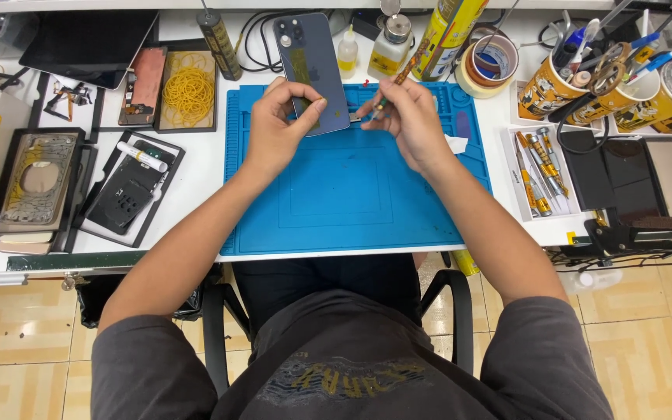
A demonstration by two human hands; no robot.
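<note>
Left hand (278,124) holding phone (313,66), right hand (410,117) pressing screwdriver (398,78) beside it

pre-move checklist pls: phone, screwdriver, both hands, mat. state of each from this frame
1. Left hand grip on the dark blue phone: ok, fingers pinch its lower end, back side up.
2. Right hand grip on the screwdriver: ok, held between the fingers.
3. Screwdriver tip at the phone's bottom edge: cannot tell, too small to see contact.
4. Phone over the blue mat: ok, above its far edge.
5. Loose screws on the mat: cannot tell.
</note>
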